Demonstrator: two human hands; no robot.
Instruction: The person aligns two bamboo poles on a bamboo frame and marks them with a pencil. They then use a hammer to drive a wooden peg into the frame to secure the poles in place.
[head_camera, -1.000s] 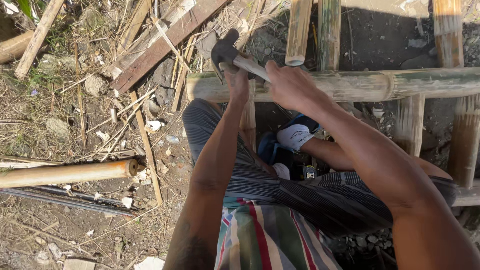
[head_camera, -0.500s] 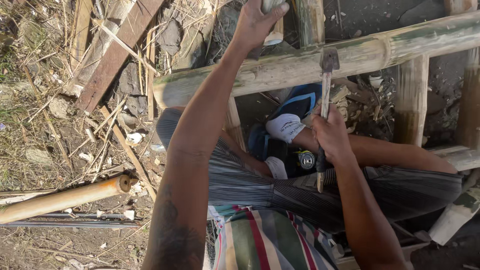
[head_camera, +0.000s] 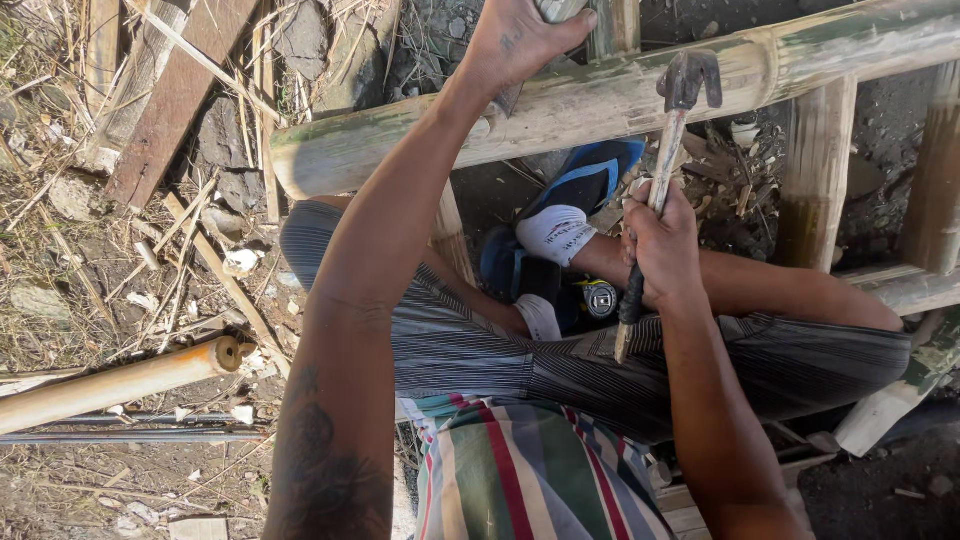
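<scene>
My right hand (head_camera: 664, 240) grips the handle of a claw hammer (head_camera: 668, 150), whose dark head rests against a thick horizontal bamboo pole (head_camera: 600, 100). At the top, my left hand (head_camera: 520, 38) is closed over an upright bamboo piece (head_camera: 612, 25) where it meets that pole. I am seated with striped shorts (head_camera: 560, 365) and a striped shirt (head_camera: 530, 475) below. A tape measure (head_camera: 598, 298) lies by my foot, which wears a white sock and a blue sandal (head_camera: 575, 190).
Upright bamboo posts (head_camera: 815, 170) stand at the right under the pole. A loose bamboo pole (head_camera: 120, 382) and a metal rod (head_camera: 130, 436) lie on the ground at the left. Wooden planks (head_camera: 175, 95), stones and dry straw litter the upper left.
The hammer has swung from the upper left down to the right, and its head now sits on the horizontal pole. My left hand has stayed up on the upright bamboo.
</scene>
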